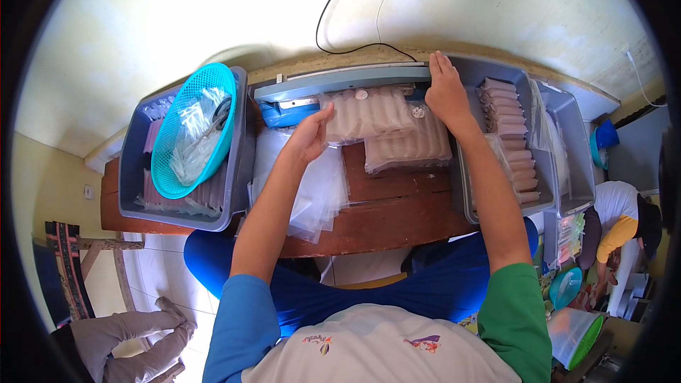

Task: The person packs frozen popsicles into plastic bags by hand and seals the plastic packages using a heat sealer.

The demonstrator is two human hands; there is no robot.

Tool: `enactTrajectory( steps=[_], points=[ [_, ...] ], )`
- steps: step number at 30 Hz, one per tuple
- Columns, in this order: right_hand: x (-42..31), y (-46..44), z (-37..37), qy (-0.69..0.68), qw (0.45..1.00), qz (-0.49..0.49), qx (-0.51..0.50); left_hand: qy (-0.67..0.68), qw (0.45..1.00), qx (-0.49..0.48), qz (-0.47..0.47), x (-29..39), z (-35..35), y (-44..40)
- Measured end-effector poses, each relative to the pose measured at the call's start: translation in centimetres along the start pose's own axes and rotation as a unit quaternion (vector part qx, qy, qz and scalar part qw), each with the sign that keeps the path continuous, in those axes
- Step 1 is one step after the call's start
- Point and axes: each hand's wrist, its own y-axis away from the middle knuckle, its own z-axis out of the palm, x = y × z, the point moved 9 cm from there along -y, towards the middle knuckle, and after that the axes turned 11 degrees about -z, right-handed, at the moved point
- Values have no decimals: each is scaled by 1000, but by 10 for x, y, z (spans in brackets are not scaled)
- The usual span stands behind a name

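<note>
A blue impulse sealer with a long grey arm (340, 79) stands at the back of the table. My right hand (447, 92) presses on the right end of this arm, its fingers stretched out and close together. At the sealer's front, my left hand (310, 136) grips the left edge of a clear bag of pale brownish tubes (365, 115), thumb on top. The bag's far edge lies under the arm. Partly beneath it, to the right, is another filled bag (408, 147). Loose clear plastic bags (301, 188) lie on the table below my left hand.
At left, a grey tub (241, 163) holds tubes and a turquoise basket (230, 138) with scissors and plastic. Another grey tub (468, 191) with stacked tubes stands right. A black cable (319, 25) hangs behind. Other people are at lower left and far right (613, 213).
</note>
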Motion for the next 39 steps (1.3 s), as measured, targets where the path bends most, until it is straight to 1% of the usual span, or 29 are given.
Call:
enactTrajectory(
  steps=[1,3,10,12,16,18,25,27,31,39],
  points=[
    [0,0,0,0,1000,0,0,0,1000,0,0,0,0,1],
    [0,0,0,3,1000,3,-1,13,999,-32,-1,1,6,1],
    [1,0,1,3,1000,4,-1,2,1000,-5,-6,0,-1,-2],
    [1,0,1,4,1000,0,3,16,1000,-23,-10,-1,1,-2],
    [0,0,1,6,1000,-5,10,16,1000,-10,-15,-2,-2,-5],
    [0,0,1,4,1000,-3,12,25,999,-28,-6,0,2,-1],
    [-2,1,-2,7,1000,-1,15,18,1000,-16,2,0,0,-3],
    [-2,1,-3,4,1000,5,12,27,999,-31,-6,0,3,-1],
    [-1,0,-1,3,1000,2,11,7,1000,-8,-9,-1,0,-1],
    [0,1,1,4,1000,3,12,15,999,-34,-5,0,5,0]
  ],
)
